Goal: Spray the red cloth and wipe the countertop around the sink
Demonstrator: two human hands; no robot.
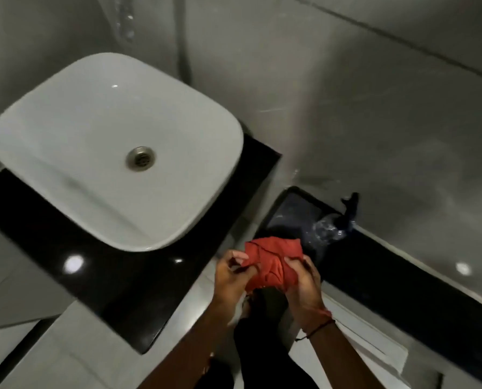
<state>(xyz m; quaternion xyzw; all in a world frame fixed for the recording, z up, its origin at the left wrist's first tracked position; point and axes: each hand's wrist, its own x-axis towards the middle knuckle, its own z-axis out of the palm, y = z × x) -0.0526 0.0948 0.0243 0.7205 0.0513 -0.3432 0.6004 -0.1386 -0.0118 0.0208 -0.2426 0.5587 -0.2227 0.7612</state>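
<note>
1. I have the red cloth [273, 262] bunched between both hands, in the air in front of me, off the right end of the black countertop [139, 293] and not touching it.
2. My left hand [231, 279] pinches the cloth's left edge with fingers and thumb; my right hand [301, 282] is closed on its right side, fingers curled into the folds.
3. I judge the cloth light, soft and limp: it creases and sags wherever I am not holding it, so one corner alone would leave it dangling.
4. For spraying, I would gather it into a flat pad in one palm, fingers underneath and thumb on top, with a broad face exposed.
5. A clear spray bottle [328, 228] with a dark trigger stands just beyond the cloth on a lower black ledge [402, 282] by the wall; it is blurred, so I cannot tell how full it is.
6. The white sink [66, 141] sits on the glossy countertop; I expect a damp cloth to slide easily there.
</note>
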